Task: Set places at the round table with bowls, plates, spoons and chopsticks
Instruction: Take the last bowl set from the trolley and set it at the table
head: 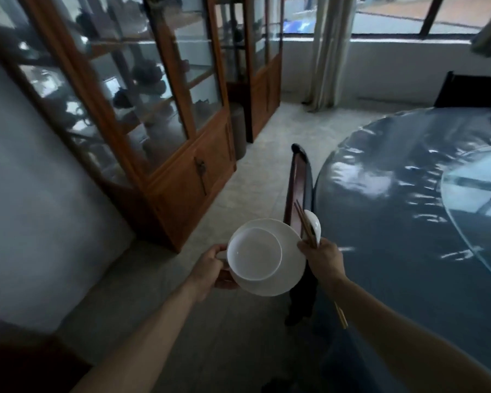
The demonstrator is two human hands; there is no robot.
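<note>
Open tiled floor [255, 171] ahead, running between wooden glass-fronted cabinets [142, 109] along the left wall and the round table [394, 222] on the right. Dark chair [298, 194] pushed in at the table's near-left edge, its back standing upright just beyond the carried dishes. Curved table edge sweeping from the far right toward the bottom of the view, under a glossy dark cover; glass turntable [476, 205] set toward the table's middle, at the right border. Another dark chair [471, 89] at the table's far edge, below the window. Something small and pale on the far right edge of the table, too blurred to name. Curtain [326, 52] hanging at the far wall by the window.

Left hand [213, 268] curled round the left rim of a white plate [289, 265], thumb on top, fingers underneath. White bowl [254, 253] sitting on that plate, toward its left side, mouth up. Both held in the air over the floor, left of the table's near edge and not touching it.

Right hand [323, 262] closed in a pinch on a pair of wooden chopsticks [305, 225] and a white spoon [313, 224], all gripped together. Chopstick ends sticking up past the knuckles beside the spoon's bowl; the other ends showing below the forearm. Right hand just beside the plate's right rim; whether touching it, cannot tell.
</note>
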